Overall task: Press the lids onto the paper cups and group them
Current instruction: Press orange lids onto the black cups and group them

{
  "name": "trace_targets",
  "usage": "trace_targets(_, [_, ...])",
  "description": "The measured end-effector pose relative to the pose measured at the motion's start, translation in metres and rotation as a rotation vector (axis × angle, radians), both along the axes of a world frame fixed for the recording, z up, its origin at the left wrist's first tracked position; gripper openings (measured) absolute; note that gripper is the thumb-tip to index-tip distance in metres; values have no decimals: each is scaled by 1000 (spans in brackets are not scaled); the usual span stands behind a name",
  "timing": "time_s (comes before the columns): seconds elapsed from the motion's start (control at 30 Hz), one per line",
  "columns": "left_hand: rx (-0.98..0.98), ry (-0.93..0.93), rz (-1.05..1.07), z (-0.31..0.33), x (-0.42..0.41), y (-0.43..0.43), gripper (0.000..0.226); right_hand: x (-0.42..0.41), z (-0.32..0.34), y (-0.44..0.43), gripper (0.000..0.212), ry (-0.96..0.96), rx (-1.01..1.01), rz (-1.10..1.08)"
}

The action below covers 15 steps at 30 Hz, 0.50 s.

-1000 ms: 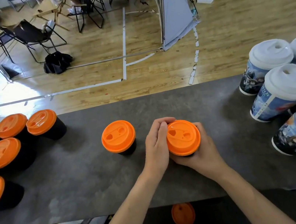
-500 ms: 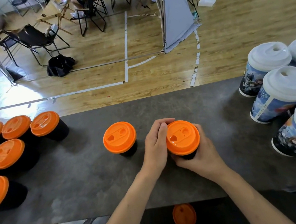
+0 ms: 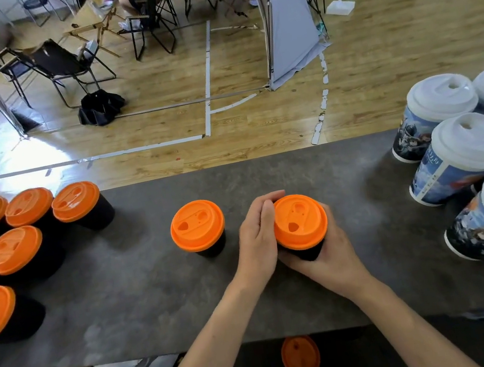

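A black paper cup with an orange lid (image 3: 300, 221) stands near the middle of the grey table (image 3: 159, 307). My left hand (image 3: 257, 241) wraps round its left side, fingers curled over the far rim. My right hand (image 3: 330, 256) grips its near and right side. A second black cup with an orange lid (image 3: 197, 226) stands alone just to the left, untouched. Several more orange-lidded black cups (image 3: 19, 247) are grouped at the table's left end.
Several taller printed cups with white lids (image 3: 463, 148) crowd the right end of the table. A loose orange lid (image 3: 300, 357) lies below the table's front edge. Beyond the table's far edge lies a wooden floor with folding chairs.
The cup in my hands has tipped slightly and its lid has turned, so the drinking hole now faces me. Both hands keep their hold.
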State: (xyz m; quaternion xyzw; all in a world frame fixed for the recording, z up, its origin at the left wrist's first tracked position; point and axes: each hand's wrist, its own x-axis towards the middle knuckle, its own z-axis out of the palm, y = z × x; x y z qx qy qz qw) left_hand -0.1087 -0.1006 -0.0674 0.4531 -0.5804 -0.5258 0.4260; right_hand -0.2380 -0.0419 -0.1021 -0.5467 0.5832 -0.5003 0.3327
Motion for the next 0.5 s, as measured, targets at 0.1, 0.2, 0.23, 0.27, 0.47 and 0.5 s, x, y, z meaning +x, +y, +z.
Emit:
trace_targets(0.1, [3, 15, 19, -6, 1, 1, 31, 2, 4, 0, 91, -8, -15, -20])
trace_targets(0.2, [-32, 28, 53, -13, 4, 7, 33, 1, 3, -1, 79, 13, -22, -5])
trace_targets(0.23, [-44, 27, 60, -14, 5, 8, 33, 1, 2, -1, 80, 14, -19, -2])
trace_targets(0.27, [-52, 25, 59, -14, 6, 7, 34, 0, 1, -1, 83, 13, -18, -4])
trace_targets(0.47, [24, 29, -69, -2, 3, -7, 40, -2, -3, 0, 89, 47, 4, -10])
trace_targets(0.5, [49, 41, -78, -1, 1, -6, 41, -1, -3, 1, 90, 47, 9, -14])
